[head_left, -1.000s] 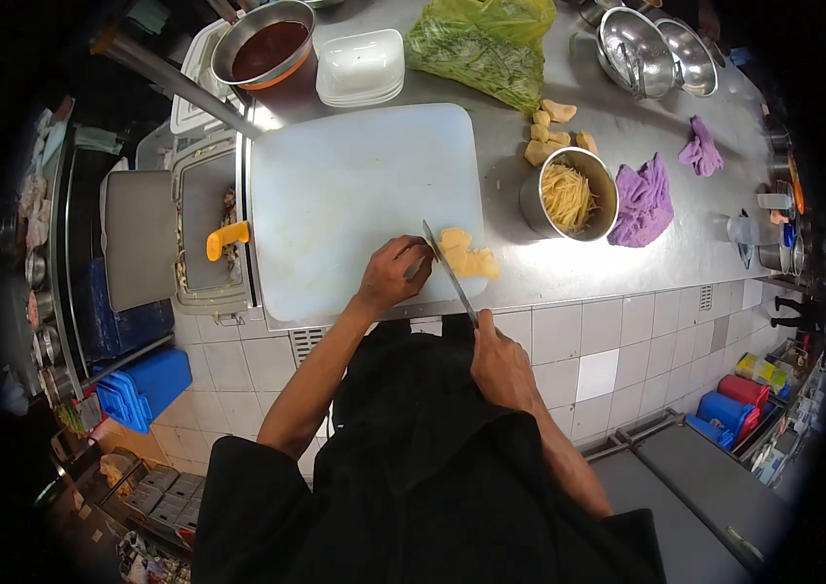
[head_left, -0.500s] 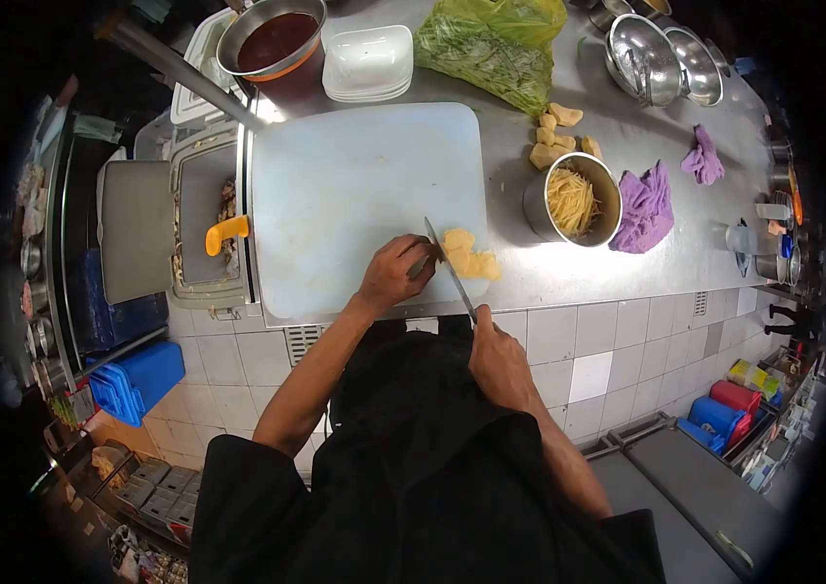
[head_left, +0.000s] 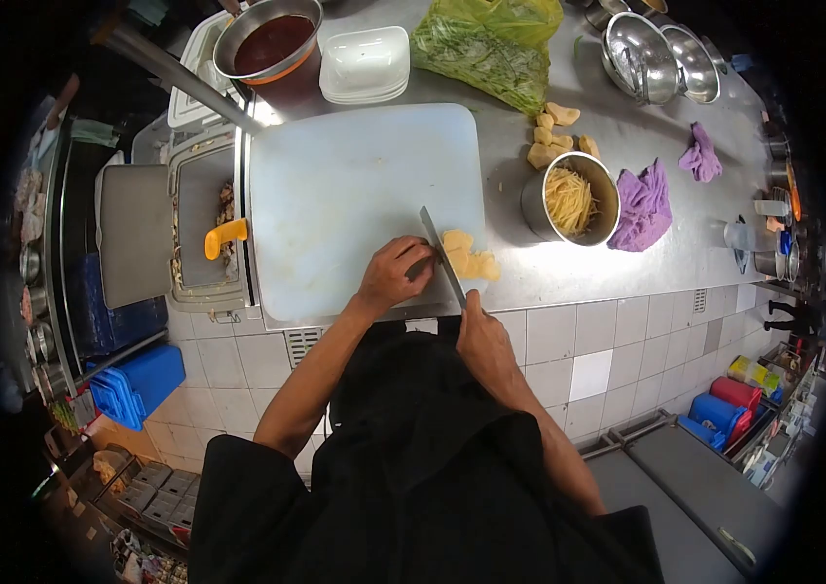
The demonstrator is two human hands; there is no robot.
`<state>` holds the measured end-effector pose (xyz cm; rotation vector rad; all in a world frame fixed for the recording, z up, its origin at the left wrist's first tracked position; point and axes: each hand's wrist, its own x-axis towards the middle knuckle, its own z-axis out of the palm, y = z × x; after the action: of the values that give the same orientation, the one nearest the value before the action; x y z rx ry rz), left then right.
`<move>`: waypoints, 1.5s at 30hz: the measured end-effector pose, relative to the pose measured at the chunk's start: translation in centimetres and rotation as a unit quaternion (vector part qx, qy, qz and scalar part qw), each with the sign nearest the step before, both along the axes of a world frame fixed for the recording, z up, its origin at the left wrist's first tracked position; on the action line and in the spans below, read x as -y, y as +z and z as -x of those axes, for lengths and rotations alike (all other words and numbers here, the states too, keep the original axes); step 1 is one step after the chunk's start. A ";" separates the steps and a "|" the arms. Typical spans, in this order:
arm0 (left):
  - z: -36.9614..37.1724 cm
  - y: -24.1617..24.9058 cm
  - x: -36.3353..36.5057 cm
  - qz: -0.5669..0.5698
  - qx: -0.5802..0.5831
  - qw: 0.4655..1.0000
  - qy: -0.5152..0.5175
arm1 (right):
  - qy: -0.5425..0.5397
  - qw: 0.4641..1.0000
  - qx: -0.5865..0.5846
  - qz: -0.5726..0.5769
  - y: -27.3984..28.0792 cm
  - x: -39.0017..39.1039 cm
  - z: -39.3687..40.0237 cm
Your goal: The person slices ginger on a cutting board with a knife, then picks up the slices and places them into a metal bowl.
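My right hand (head_left: pixel 483 336) is closed round the handle of a knife (head_left: pixel 444 261), whose blade rests over the lower right of the white cutting board (head_left: pixel 354 175). Against the blade's left side, my left hand (head_left: pixel 396 274) has its fingers curled on the board; what they press on is hidden beneath them. Pale yellow slices (head_left: pixel 466 255) lie just right of the blade. Farther right, a steel pot (head_left: pixel 535 207) holds thin yellow strips (head_left: pixel 569 200). Peeled yellowish pieces (head_left: pixel 543 154) sit on the steel table behind the pot.
Purple cloths (head_left: pixel 642 206) lie right of the pot. Behind the board are stacked white dishes (head_left: pixel 365 63), a green bag of leaves (head_left: pixel 491 49) and a bowl of dark red liquid (head_left: pixel 276 45). Steel bowls (head_left: pixel 642 58) stand back right. An open bin with an orange handle (head_left: pixel 226 237) adjoins the left.
My right hand has moved slightly left and up, and the knife blade has shifted left, closer to my left fingers. My left hand has hardly moved.
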<state>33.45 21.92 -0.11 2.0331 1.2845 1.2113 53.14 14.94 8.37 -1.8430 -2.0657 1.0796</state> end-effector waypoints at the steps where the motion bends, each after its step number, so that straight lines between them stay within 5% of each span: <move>1: 0.1 0.1 0.0 -0.001 -0.001 1.000 0.003 | 0.001 1.000 -0.001 -0.004 -0.5 -0.1 -0.2; 14: -0.1 -0.1 0.2 -0.024 -0.020 0.999 0.011 | 0.003 0.990 0.040 0.136 6.7 0.9 -1.4; 45: 0.3 -0.5 0.1 -0.011 -0.020 1.000 0.001 | 0.022 0.995 0.032 0.090 3.4 -1.5 0.2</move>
<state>33.13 21.84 -0.60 2.0828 1.2962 1.1964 52.97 16.48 11.75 -1.9467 -2.1160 1.2709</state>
